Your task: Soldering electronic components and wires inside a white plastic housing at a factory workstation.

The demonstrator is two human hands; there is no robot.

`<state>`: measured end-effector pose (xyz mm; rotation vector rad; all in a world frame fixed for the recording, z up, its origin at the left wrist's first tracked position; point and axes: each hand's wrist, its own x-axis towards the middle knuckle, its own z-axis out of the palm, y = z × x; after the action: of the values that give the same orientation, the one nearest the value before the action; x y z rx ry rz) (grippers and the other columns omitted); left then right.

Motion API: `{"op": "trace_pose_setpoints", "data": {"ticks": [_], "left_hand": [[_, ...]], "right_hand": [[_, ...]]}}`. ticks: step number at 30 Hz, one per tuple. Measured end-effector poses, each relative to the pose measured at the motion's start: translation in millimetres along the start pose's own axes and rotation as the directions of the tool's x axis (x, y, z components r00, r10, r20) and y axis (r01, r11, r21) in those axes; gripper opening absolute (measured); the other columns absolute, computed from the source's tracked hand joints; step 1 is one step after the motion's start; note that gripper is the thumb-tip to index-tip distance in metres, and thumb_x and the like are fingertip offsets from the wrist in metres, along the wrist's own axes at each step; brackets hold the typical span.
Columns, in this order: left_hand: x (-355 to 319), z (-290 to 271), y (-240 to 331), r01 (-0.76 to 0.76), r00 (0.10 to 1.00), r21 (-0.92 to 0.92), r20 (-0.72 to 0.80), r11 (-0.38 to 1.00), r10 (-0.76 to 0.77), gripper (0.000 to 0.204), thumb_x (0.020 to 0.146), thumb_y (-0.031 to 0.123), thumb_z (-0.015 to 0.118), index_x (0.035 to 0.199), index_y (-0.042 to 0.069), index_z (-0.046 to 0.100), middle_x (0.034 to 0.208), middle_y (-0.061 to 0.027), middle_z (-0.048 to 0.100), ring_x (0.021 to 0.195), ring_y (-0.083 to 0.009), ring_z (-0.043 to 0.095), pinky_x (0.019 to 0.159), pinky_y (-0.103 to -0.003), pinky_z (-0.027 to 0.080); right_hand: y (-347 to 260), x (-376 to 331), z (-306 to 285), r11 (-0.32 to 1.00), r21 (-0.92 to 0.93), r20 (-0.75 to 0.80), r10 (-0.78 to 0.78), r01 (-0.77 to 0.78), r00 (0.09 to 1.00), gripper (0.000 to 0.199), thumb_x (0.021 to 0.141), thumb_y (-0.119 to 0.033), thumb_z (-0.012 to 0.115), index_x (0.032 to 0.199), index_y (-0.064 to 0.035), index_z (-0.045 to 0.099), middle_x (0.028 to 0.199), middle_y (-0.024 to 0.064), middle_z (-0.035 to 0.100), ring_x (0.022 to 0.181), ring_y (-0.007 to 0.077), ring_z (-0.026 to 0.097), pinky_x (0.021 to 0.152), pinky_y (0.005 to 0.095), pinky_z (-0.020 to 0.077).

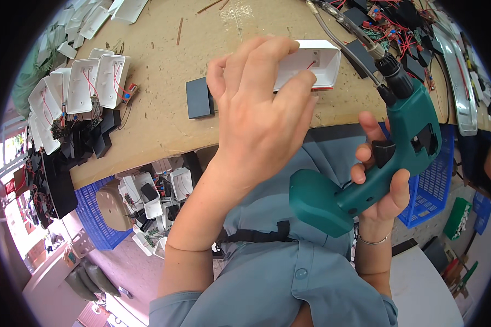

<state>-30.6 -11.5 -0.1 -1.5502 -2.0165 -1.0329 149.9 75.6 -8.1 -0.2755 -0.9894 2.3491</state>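
Note:
Over the near part of the workbench, my left hand (259, 111) curls its fingers and thumb around the left end of a white plastic housing (324, 57). A red wire shows inside that open shell; its left end is hidden behind my fingers. My right hand (387, 193) grips the handle of a green soldering gun (414, 117), fingers near its black trigger. The gun points up and away, with a metal tube and a cable running from its front end to the far side. Beside my left hand lies a dark grey rectangular block (199, 99).
White housings with red wires (83, 84) stand at the left of the bench (163, 87), beside black blocks. More wired boards and black parts (401, 41) pile up at the far right. Blue crates (95, 215) sit below the bench; one holds several white housings.

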Motion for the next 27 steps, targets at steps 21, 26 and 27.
{"op": "trace_pose_setpoints", "data": {"ticks": [21, 26, 27], "left_hand": [[2, 2, 2, -0.034, 0.999, -0.072, 0.017, 0.997, 0.036, 0.016, 0.064, 0.008, 0.068, 0.078, 0.009, 0.062, 0.082, -0.0022, 0.056, 0.073, -0.0168, 0.050, 0.069, -0.028, 0.030], [0, 5, 0, 0.022, 0.999, 0.104, -0.042, 0.994, -0.017, 0.012, 0.064, 0.011, 0.068, 0.076, 0.010, 0.063, 0.094, -0.0031, 0.055, 0.084, -0.0175, 0.048, 0.075, -0.030, 0.026], [1, 7, -1, 0.013, 0.998, 0.137, -0.067, 0.990, -0.004, 0.011, 0.064, 0.012, 0.067, 0.075, 0.011, 0.064, 0.097, -0.0032, 0.054, 0.086, -0.0179, 0.047, 0.076, -0.031, 0.025]], "right_hand": [[-6, 0, -3, 0.988, -0.140, -0.020, -0.071, 0.068, 0.997, 0.071, 0.082, -0.029, 0.061, 0.133, 0.0012, 0.021, 0.130, 0.0265, 0.032, 0.092, 0.0203, 0.054, 0.062, 0.0266, 0.0515], [-11, -13, -1, 0.963, -0.254, -0.041, -0.101, 0.087, 0.994, 0.071, 0.081, -0.028, 0.062, 0.131, 0.0032, 0.024, 0.126, 0.0262, 0.037, 0.085, 0.0191, 0.053, 0.060, 0.0266, 0.0507], [-12, -17, -2, 0.944, -0.315, -0.056, -0.122, 0.098, 0.991, 0.070, 0.080, -0.029, 0.063, 0.129, 0.0039, 0.026, 0.124, 0.0255, 0.040, 0.083, 0.0189, 0.054, 0.058, 0.0262, 0.0502]]}}
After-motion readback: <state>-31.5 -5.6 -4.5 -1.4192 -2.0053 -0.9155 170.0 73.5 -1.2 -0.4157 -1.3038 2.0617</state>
